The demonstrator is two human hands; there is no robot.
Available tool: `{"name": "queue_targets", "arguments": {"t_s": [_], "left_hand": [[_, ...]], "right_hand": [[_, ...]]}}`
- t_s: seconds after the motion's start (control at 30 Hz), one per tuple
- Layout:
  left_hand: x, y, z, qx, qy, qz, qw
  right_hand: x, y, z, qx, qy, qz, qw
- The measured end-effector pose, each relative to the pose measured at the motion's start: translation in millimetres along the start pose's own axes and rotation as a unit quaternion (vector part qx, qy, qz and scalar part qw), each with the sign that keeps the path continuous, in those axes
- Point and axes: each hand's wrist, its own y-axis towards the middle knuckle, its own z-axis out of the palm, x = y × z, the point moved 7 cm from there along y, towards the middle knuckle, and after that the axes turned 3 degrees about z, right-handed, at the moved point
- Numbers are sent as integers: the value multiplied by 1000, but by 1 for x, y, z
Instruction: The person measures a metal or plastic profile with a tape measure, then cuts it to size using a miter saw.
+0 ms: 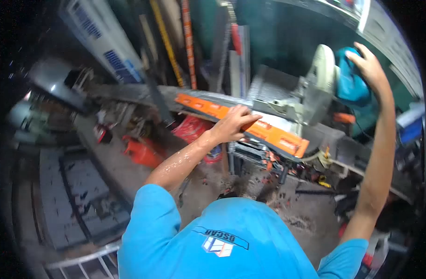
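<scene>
My left hand (pixel 235 124) is closed over a long bar with an orange printed face (pixel 280 139), pressing it on the bench at the miter saw. The bar lies slantwise, running from upper left to lower right, and its far end sits under the saw's guard side. My right hand (pixel 367 67) is wrapped over the teal motor housing of the miter saw (pixel 351 86). The saw head is upright, with its pale round blade guard (pixel 322 69) left of the housing. The blade and the underside of my right hand's grip are hidden.
A long narrow bench (pixel 138 93) extends to the left. Behind it lean several bars and a white printed carton (pixel 101 39). Beneath are a red bag (pixel 192 130), an orange object (pixel 142 151) and scattered tools. Offcuts and debris litter the floor (pixel 250 186). A metal rail (pixel 83 262) stands lower left.
</scene>
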Motion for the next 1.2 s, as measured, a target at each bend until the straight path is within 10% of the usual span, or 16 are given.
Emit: {"name": "queue_targets", "arguments": {"t_s": [0.17,0.3,0.5,0.6,0.77,0.87,1.2], "left_hand": [[-31,16,-110,-264,-7,85,961],[-48,0,-191,-456,15,-19,889],[-2,-66,-211,-572,-364,-118,726],[50,-97,-139,-529,-464,-221,675],[37,-91,-12,-414,-461,-276,735],[5,-80,29,-369,-378,-250,812],[-34,-53,155,-213,-500,-241,804]], "right_hand": [[1,-26,-8,-15,72,-28,997],[21,-68,-7,18,172,-5,985],[151,-193,-29,-338,-70,-177,922],[139,-236,42,-243,73,-79,964],[36,-268,187,-11,-101,253,962],[37,-250,181,-118,-123,245,954],[123,-148,73,-253,-246,35,935]]}}
